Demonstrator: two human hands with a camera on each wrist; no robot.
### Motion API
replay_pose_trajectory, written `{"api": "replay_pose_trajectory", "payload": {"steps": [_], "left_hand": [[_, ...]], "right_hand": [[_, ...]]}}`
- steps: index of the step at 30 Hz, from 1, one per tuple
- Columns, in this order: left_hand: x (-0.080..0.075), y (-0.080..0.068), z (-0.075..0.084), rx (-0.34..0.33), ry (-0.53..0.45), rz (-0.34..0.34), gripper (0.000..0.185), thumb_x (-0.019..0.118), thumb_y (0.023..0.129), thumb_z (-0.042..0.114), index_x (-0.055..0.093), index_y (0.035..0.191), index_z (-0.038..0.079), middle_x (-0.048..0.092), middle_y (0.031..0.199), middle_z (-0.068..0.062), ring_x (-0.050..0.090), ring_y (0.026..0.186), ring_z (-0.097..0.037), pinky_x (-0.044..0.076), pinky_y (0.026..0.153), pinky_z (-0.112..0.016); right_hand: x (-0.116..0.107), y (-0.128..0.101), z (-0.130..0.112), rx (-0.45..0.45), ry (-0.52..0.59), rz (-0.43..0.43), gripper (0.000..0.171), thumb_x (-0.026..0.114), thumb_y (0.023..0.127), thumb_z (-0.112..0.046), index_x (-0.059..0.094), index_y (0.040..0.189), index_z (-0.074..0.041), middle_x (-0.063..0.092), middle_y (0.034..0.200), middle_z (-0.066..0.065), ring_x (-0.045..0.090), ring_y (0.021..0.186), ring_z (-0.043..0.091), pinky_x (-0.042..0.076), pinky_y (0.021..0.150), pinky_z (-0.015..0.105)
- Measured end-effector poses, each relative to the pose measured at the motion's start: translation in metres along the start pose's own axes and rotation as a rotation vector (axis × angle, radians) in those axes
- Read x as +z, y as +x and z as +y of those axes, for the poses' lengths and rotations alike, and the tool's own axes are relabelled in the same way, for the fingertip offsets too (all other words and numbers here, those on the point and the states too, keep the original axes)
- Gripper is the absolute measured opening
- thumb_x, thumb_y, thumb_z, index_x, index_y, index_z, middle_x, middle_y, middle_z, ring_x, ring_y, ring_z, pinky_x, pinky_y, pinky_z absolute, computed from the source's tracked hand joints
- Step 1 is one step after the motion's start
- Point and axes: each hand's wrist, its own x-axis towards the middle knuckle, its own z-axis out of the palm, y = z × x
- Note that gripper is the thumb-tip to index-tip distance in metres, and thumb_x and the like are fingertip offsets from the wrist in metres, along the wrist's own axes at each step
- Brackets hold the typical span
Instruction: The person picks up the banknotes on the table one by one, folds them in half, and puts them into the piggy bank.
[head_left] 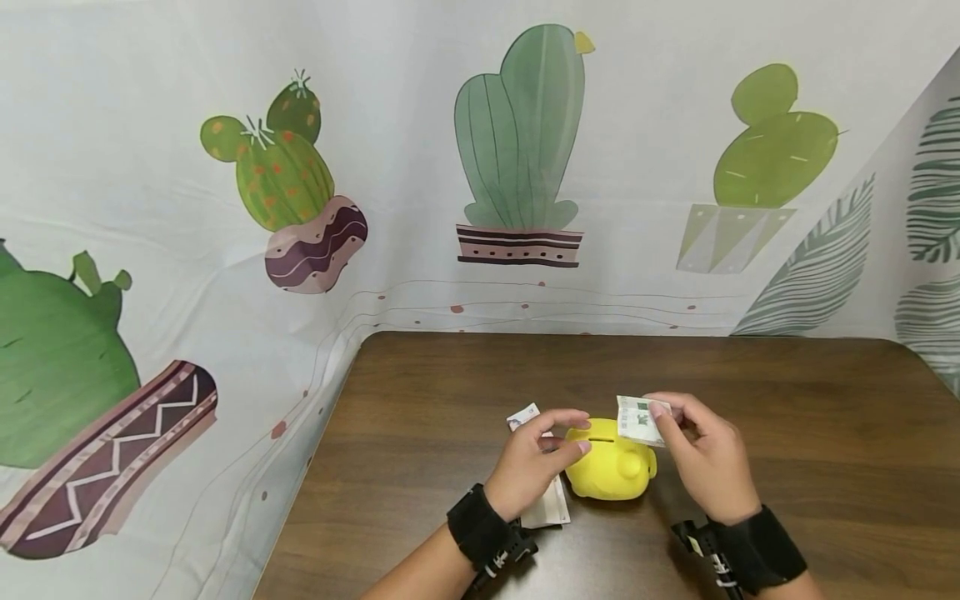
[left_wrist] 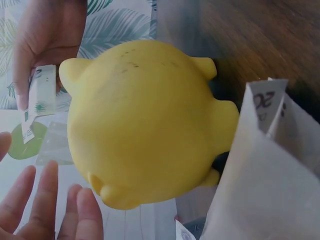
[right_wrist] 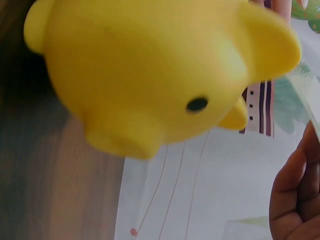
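- Right hand [head_left: 705,458]: fingers [head_left: 663,410] pinch a folded banknote [head_left: 637,420] by its upper edge; the note hangs just above the piggy bank, beside its slot.
- Left hand [head_left: 534,461]: fingers [head_left: 577,447] straight and relaxed, gripping nothing; the tips sit just beside the piggy bank's left flank, contact not clear.
- Piggy bank [head_left: 611,467]: yellow, pig-shaped, slot [head_left: 600,437] on top; stands on the table between the two hands.
- Loose banknotes [head_left: 551,504]: pale paper lying flat under and behind the left hand, just left of the piggy bank.
- Table [head_left: 787,417]: dark wood grain.
- Backdrop [head_left: 517,142]: white cloth printed with potted cacti, behind the table.
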Motion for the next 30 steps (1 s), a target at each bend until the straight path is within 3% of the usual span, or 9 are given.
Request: {"api": "replay_pose_trajectory", "payload": {"steps": [4, 13, 19, 25, 30], "left_hand": [[0.001, 0.000, 0.002, 0.025, -0.038, -0.007, 0.035, 0.070, 0.094, 0.019, 0.066, 0.128, 0.022, 0.072, 0.120, -0.006, 0.064, 0.113, -0.031, 0.052, 0.092, -0.024], [0.001, -0.002, 0.006, 0.015, -0.071, -0.025, 0.035, 0.071, 0.094, 0.018, 0.066, 0.128, 0.020, 0.072, 0.117, -0.009, 0.065, 0.104, -0.009, 0.052, 0.089, -0.023], [0.003, -0.003, 0.008, -0.012, -0.109, -0.021, 0.039, 0.072, 0.092, 0.015, 0.065, 0.130, 0.015, 0.072, 0.115, -0.015, 0.066, 0.093, -0.009, 0.053, 0.083, -0.021], [0.004, -0.002, 0.008, -0.004, -0.152, -0.017, 0.043, 0.072, 0.090, 0.007, 0.062, 0.132, 0.008, 0.071, 0.110, -0.025, 0.067, 0.095, -0.012, 0.053, 0.083, -0.019], [0.004, -0.001, 0.007, -0.009, -0.179, 0.011, 0.042, 0.072, 0.090, 0.004, 0.063, 0.131, 0.005, 0.071, 0.108, -0.027, 0.066, 0.090, -0.008, 0.052, 0.080, -0.019]], "right_hand": [[0.003, -0.003, -0.006, -0.013, 0.027, -0.021, 0.019, 0.068, 0.093, 0.001, 0.074, 0.106, -0.012, 0.059, 0.083, -0.004, 0.052, 0.074, 0.002, 0.043, 0.055, 0.014], [0.013, -0.010, -0.014, 0.007, 0.097, -0.094, 0.018, 0.065, 0.096, 0.000, 0.073, 0.108, -0.011, 0.063, 0.085, -0.005, 0.055, 0.072, 0.002, 0.046, 0.055, 0.017], [0.017, -0.013, -0.015, -0.004, 0.124, -0.123, 0.017, 0.065, 0.096, 0.000, 0.070, 0.107, -0.011, 0.065, 0.083, -0.002, 0.057, 0.069, 0.003, 0.048, 0.054, 0.020], [0.021, -0.015, -0.013, -0.042, 0.147, -0.143, 0.018, 0.065, 0.094, 0.003, 0.067, 0.104, -0.012, 0.069, 0.080, -0.001, 0.060, 0.069, 0.003, 0.049, 0.055, 0.020], [0.022, -0.015, -0.012, -0.112, 0.113, -0.142, 0.026, 0.068, 0.091, 0.006, 0.069, 0.110, -0.012, 0.069, 0.091, 0.000, 0.058, 0.076, 0.002, 0.048, 0.061, 0.017]]}}
